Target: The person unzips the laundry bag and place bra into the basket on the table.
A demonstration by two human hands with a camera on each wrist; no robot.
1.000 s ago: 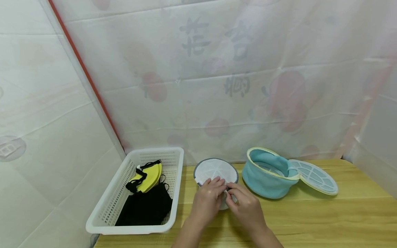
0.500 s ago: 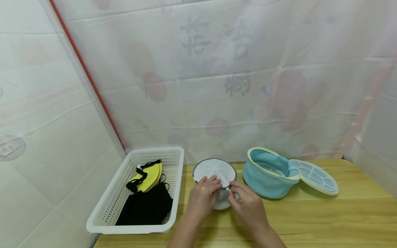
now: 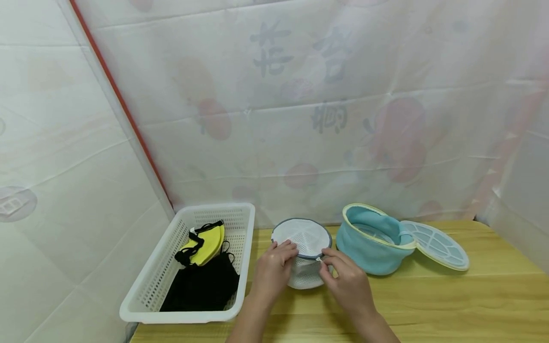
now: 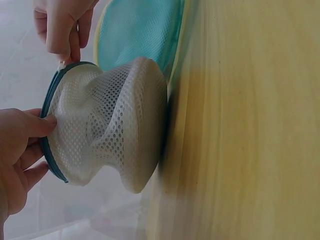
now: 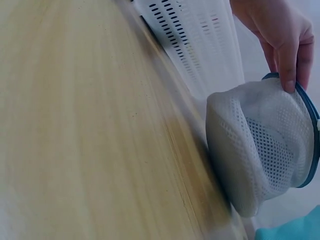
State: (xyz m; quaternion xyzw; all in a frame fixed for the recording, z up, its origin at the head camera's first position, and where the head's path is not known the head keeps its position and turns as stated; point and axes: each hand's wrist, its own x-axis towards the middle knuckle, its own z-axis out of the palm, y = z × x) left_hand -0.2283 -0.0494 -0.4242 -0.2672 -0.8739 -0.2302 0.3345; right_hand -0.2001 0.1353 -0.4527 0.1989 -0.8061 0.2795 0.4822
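A small white mesh laundry bag (image 3: 306, 277) with a dark blue zipped rim stands upright on the wooden table, its round mesh lid (image 3: 302, 235) lying over the top. My left hand (image 3: 272, 270) pinches the rim at its left side; in the left wrist view the thumb (image 4: 49, 124) presses the outside of that edge. With the fingertips of my right hand (image 3: 349, 285) I pinch the white zipper pull (image 3: 319, 259) at the front right of the rim. The bag's mesh side (image 5: 272, 150) sags inward in the right wrist view.
Right of the bag stands a turquoise mesh bag (image 3: 369, 255) with yellow edging, its lid (image 3: 437, 245) folded out onto the table. At left, a white plastic basket (image 3: 238, 305) holds a yellow bra (image 3: 210, 245) and black clothing (image 3: 201, 286). A sheet hangs behind.
My right hand has moved slightly right along the rim with the zipper pull. My left hand has slid left, from the lid's front to the rim's left side.
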